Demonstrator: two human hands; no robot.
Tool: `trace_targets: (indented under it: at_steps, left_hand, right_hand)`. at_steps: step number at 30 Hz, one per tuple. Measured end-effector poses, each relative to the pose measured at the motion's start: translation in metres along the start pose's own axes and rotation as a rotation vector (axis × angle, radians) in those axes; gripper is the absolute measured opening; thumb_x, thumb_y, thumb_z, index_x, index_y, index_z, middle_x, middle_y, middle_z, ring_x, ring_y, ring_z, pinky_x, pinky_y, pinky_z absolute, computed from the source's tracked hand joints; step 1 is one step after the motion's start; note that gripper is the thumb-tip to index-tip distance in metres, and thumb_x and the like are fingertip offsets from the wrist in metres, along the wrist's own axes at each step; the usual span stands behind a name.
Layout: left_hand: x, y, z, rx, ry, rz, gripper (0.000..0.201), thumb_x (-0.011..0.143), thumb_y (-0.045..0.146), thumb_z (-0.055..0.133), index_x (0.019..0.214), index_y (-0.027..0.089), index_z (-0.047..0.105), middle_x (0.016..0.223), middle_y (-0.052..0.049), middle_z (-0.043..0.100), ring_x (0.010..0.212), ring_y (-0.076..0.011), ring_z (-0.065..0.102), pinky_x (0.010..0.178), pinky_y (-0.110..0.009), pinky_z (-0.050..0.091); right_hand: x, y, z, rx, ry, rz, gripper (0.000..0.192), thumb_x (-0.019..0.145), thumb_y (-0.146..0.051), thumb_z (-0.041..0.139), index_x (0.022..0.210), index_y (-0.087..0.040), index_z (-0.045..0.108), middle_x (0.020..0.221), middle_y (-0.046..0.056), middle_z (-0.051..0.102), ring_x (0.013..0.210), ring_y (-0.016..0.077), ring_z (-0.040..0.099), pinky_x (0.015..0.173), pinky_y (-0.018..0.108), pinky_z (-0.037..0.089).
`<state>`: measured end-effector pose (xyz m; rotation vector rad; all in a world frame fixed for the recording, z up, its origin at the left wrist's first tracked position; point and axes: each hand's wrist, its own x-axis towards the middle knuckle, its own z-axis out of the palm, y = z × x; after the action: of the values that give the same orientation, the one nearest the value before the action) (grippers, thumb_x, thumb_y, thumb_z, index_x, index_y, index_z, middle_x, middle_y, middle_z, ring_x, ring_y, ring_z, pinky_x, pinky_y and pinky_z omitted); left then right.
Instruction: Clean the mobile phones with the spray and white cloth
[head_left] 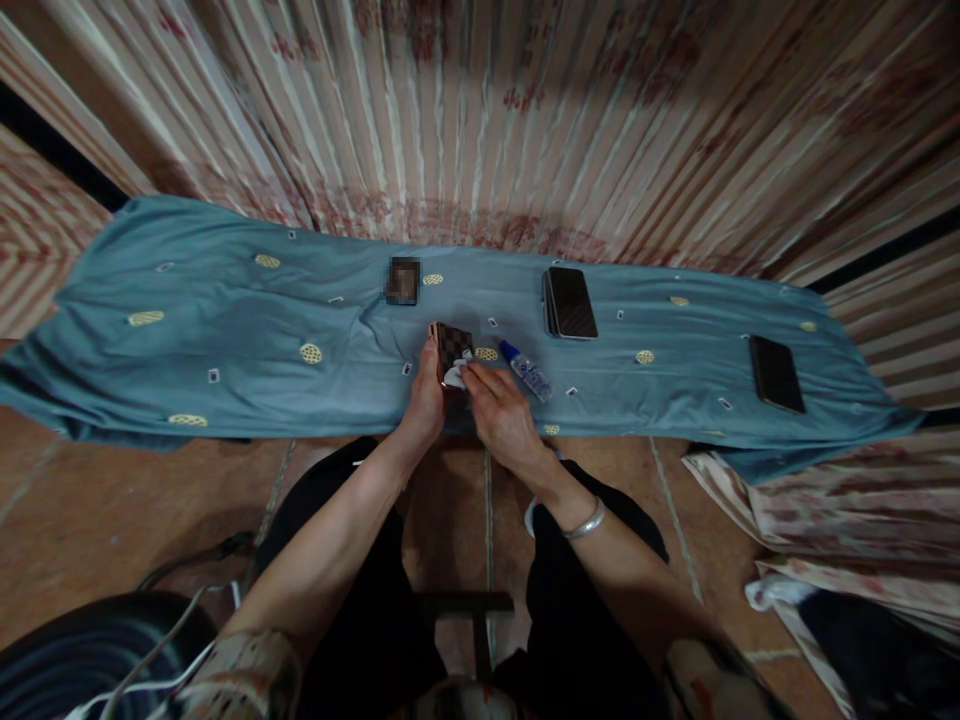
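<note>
My left hand (427, 392) is closed round the side of a flat brown checkered case (455, 346) with an orange edge, held tilted above the cloth-covered table; whether it is a wallet or a phone cover I cannot tell. Pinched in the fingers of my right hand (504, 412) is a crumpled white tissue (456, 375), pressed on the lower part of the checkered face. Just right of the case, a small clear bottle with a blue cap (526, 370) lies on its side.
A blue-green cloth with yellow prints (247, 330) covers the table. Dark flat slabs, like phones, lie stacked (572, 303) at centre right; another dark slab (776, 373) is far right. A small pixelated brown item (403, 280) lies behind my hands. Pleated curtains (480, 120) hang behind.
</note>
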<state>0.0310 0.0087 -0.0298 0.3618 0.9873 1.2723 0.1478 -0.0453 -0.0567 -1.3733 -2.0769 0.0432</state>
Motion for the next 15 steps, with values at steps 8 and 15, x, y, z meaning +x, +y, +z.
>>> trace_targets:
  at_steps: [8,15]
  left_hand:
    - [0.001,-0.008,-0.005,-0.018,-0.051,-0.044,0.03,0.106,0.033,0.047,0.098,0.016,0.07,0.097,-0.004,0.077,0.101,-0.0149,0.073,0.101,-0.026,0.054]
    - [0.01,-0.024,-0.02,0.086,-0.11,-0.01,0.022,0.099,0.035,0.056,0.104,0.018,0.069,0.108,-0.006,0.076,0.116,-0.0191,0.069,0.11,-0.033,0.05]
  right_hand:
    - [0.0,-0.007,-0.005,0.011,0.044,-0.042,0.048,0.104,-0.01,0.039,0.143,-0.013,0.067,0.139,0.017,0.071,0.123,0.0259,0.067,0.113,0.045,0.055]
    - [0.0,-0.006,-0.01,0.02,0.049,-0.056,0.047,0.103,-0.01,0.043,0.145,-0.013,0.065,0.142,0.017,0.069,0.127,0.026,0.066,0.116,0.044,0.054]
